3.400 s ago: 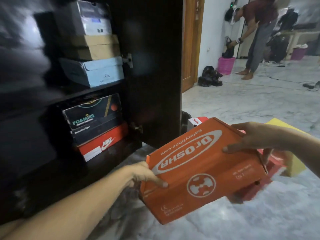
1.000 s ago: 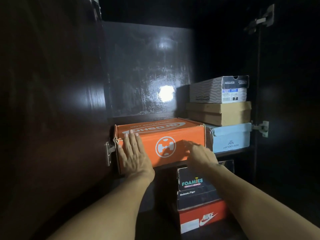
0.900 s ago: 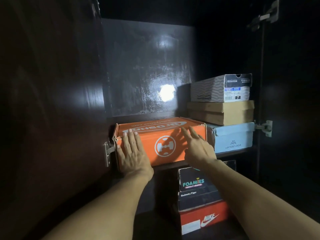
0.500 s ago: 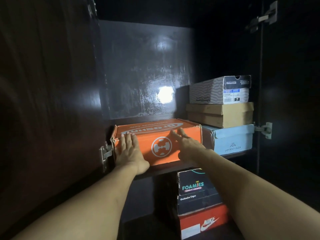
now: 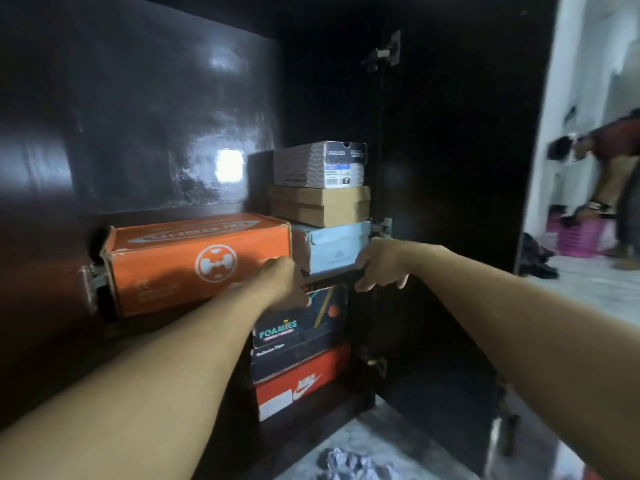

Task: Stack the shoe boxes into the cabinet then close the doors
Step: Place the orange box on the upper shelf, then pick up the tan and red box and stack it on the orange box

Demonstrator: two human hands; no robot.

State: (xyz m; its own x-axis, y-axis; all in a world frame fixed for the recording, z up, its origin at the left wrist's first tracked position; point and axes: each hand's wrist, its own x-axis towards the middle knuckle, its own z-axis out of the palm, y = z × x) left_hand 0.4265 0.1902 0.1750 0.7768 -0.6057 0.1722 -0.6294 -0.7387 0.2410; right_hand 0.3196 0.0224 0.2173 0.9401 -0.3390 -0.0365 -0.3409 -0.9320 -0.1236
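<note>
The orange box point(image 5: 197, 261), stiff but dented cardboard, probably light, suits 2-sided holds; left hand point(image 5: 284, 282) touches its corner, grip unclear, while right hand point(image 5: 381, 268) curls on the shelf edge point(image 5: 329, 279).

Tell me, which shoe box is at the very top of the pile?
The grey patterned box, sitting on the brown box; the light blue box is underneath both.

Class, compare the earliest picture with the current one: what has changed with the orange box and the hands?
The orange box went from the hands onto the upper shelf. Both hands let it go: left hand and right hand now sit at the shelf edge. The three-box stack stayed.
</note>
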